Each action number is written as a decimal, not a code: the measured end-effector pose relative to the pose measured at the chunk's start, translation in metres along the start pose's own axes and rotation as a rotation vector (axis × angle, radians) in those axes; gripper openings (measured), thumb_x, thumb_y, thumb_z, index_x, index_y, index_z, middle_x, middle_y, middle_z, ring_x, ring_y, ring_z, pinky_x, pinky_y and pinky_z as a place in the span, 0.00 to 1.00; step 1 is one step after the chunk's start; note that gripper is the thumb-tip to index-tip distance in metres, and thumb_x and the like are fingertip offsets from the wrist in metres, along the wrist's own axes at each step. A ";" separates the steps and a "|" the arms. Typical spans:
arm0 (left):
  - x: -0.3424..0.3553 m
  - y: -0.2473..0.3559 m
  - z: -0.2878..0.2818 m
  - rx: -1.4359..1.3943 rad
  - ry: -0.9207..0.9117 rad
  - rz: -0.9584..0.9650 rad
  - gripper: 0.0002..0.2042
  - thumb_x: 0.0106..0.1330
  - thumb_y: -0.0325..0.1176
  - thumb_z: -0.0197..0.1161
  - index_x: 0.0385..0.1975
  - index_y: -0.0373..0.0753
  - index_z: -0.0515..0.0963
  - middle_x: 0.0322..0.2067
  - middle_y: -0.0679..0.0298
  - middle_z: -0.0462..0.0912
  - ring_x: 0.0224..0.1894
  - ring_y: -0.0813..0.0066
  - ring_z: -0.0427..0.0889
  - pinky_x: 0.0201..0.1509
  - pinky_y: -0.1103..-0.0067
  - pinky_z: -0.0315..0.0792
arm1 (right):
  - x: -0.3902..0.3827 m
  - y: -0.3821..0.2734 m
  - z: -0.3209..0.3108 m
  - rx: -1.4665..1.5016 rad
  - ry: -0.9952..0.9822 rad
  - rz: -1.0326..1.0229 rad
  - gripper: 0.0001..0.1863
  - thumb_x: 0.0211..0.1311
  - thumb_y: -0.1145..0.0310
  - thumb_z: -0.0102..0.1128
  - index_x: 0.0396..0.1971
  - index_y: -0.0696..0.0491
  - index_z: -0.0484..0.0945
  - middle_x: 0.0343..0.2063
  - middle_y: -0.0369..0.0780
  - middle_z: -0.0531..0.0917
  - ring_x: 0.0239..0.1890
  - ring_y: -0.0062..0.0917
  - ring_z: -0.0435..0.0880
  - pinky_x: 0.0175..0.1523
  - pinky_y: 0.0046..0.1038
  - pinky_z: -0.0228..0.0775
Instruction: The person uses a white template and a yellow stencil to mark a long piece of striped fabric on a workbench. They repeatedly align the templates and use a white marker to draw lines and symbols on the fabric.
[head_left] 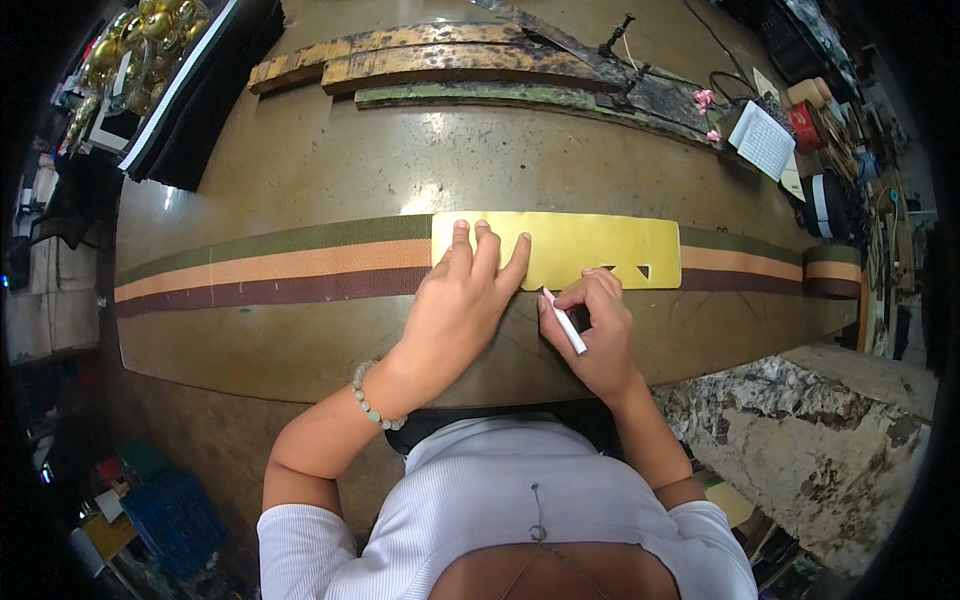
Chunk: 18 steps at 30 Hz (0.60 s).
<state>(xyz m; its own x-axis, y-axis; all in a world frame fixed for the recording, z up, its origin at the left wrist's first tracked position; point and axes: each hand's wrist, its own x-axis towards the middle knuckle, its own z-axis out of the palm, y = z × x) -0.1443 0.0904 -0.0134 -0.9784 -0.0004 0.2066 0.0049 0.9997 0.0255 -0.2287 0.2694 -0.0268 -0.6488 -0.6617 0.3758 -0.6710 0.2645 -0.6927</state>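
Note:
A long striped webbing strap [330, 254], green, orange and dark maroon, runs left to right across the table. On top of it lies a flat yellow template [585, 240] with two small triangular cut-outs near its lower right edge. My left hand [460, 292] rests on the template's left half, fingers spread and pressing flat. In my right hand [604, 325] is a slim white pen [568, 325], held tilted, its dark tip at the template's lower edge just right of my left fingers. At the far right the strap ends in a roll [832, 272].
Long worn wooden bars [450, 65] lie across the back of the brown table [330, 150]. A black folded bundle [205, 95] stands at the back left. A white notepad [762, 140] and a red spool [805, 127] sit at the back right.

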 end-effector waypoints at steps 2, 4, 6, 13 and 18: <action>-0.001 0.000 0.001 -0.011 0.011 -0.003 0.28 0.63 0.32 0.59 0.66 0.45 0.69 0.55 0.44 0.75 0.57 0.48 0.80 0.44 0.72 0.84 | 0.001 0.001 0.003 -0.015 -0.007 -0.004 0.10 0.53 0.77 0.70 0.26 0.54 0.74 0.25 0.42 0.77 0.32 0.39 0.77 0.57 0.43 0.67; -0.001 -0.001 0.002 -0.018 0.020 -0.008 0.28 0.63 0.32 0.59 0.66 0.45 0.69 0.55 0.44 0.75 0.57 0.48 0.80 0.44 0.72 0.83 | 0.001 0.000 0.006 -0.028 0.009 -0.016 0.10 0.53 0.77 0.70 0.26 0.55 0.75 0.25 0.42 0.76 0.32 0.39 0.77 0.57 0.43 0.68; -0.001 -0.001 0.003 -0.025 0.026 -0.007 0.28 0.63 0.33 0.60 0.66 0.45 0.70 0.55 0.44 0.75 0.57 0.48 0.80 0.44 0.72 0.83 | 0.003 -0.003 0.007 -0.046 0.010 -0.033 0.09 0.54 0.77 0.70 0.26 0.55 0.75 0.25 0.42 0.76 0.31 0.39 0.77 0.57 0.43 0.68; 0.001 -0.003 0.000 -0.047 0.029 0.009 0.27 0.61 0.33 0.60 0.63 0.41 0.73 0.54 0.46 0.75 0.56 0.48 0.80 0.44 0.74 0.82 | 0.009 -0.012 0.003 0.151 -0.032 0.050 0.07 0.57 0.79 0.68 0.28 0.57 0.76 0.24 0.44 0.76 0.31 0.41 0.78 0.60 0.46 0.72; 0.001 -0.005 -0.002 -0.073 0.024 -0.010 0.29 0.58 0.34 0.66 0.64 0.47 0.74 0.55 0.50 0.76 0.56 0.54 0.80 0.43 0.73 0.84 | 0.013 -0.017 0.016 0.070 -0.049 -0.025 0.06 0.57 0.79 0.68 0.30 0.57 0.78 0.24 0.44 0.76 0.32 0.42 0.79 0.60 0.46 0.72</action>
<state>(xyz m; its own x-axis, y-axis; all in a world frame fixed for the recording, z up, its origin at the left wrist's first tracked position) -0.1444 0.0854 -0.0110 -0.9732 -0.0121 0.2296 0.0110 0.9950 0.0988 -0.2201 0.2456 -0.0199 -0.6126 -0.7015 0.3642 -0.6590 0.1989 -0.7253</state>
